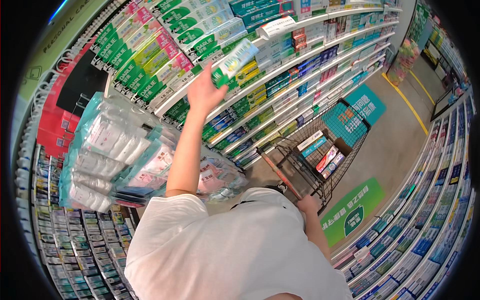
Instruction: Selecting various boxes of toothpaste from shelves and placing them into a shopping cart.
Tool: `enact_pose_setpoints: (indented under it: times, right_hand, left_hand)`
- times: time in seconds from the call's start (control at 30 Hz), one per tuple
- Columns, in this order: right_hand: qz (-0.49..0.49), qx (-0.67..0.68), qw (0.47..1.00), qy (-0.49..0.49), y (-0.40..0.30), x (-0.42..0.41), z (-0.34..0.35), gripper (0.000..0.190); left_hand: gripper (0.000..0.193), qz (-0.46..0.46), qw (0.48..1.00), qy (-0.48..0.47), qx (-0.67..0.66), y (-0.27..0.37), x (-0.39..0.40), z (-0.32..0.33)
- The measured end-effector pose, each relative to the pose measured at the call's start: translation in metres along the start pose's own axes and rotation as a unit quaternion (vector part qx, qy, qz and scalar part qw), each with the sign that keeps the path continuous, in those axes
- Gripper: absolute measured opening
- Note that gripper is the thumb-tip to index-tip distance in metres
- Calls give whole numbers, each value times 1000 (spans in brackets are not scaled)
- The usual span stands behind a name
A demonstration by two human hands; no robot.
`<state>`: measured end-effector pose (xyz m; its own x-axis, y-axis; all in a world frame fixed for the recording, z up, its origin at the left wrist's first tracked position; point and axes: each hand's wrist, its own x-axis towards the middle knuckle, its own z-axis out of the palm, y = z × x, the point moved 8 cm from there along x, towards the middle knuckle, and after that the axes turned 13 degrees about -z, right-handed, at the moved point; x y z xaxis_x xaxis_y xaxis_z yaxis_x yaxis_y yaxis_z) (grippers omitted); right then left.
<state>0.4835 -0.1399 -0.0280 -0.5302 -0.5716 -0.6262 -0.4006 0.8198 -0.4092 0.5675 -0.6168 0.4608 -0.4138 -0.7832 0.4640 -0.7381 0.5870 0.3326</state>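
My left hand [206, 92] is raised in front of the shelf, with the thumb and fingers around the lower end of a green, white and light-blue toothpaste box [237, 62]. The box is slightly blurred and tilted, its far end pointing up and right. Behind it runs a shelf edge with price tags [187, 78]. Rows of Darlie toothpaste boxes [157, 75] stand just left of that hand. Down at my right side, my right hand [308, 204] grips the handle [279, 172] of a black wire shopping cart [348, 150] near its right end.
Several boxes lie in the cart, among them a Colgate box [327, 158] and a teal box [314, 146]. Bagged goods [116, 150] hang in a display at my left. Another stocked shelf [408, 240] curves along the right. Floor stickers [356, 213] flank the cart.
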Motion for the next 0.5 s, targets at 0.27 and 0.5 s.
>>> enact_pose_setpoints:
  times: [0.27,0.5]
  right_hand:
    - [18,-48,998,27,50,-18,-22,41]
    - [25,-69,997,28,84,-30,-46,43]
  left_hand:
    - [107,5,992,126,21,12,60,-65]
    - [133,-23,993,106,46,31,89,-68]
